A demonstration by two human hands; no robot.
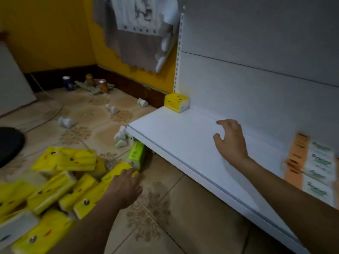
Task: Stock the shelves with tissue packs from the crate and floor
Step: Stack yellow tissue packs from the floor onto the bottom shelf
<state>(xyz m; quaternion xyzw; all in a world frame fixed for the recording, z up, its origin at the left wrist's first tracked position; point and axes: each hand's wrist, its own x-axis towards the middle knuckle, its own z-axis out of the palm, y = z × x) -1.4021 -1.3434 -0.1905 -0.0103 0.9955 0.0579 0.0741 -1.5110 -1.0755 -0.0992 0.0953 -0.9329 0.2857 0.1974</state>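
Note:
A pile of several yellow tissue packs (55, 182) lies on the tiled floor at the lower left. My left hand (124, 187) reaches down onto a yellow pack (117, 170) at the pile's right edge, its fingers lying over the pack's end. A green pack (136, 153) leans at the foot of the white shelf (174, 136). One yellow pack (176, 102) stands in the shelf's far left corner. My right hand (230, 139) hovers over the shelf's middle, fingers loosely spread and holding nothing. Orange and green-lettered packs (310, 167) are stacked on the shelf at the right.
Small white wrapped items (121, 138) are scattered on the floor by the shelf's left end. Cans and a bottle (89, 83) stand by the dark skirting of the yellow wall. A dark round object (9, 143) sits at the far left. Cloths (139, 33) hang above.

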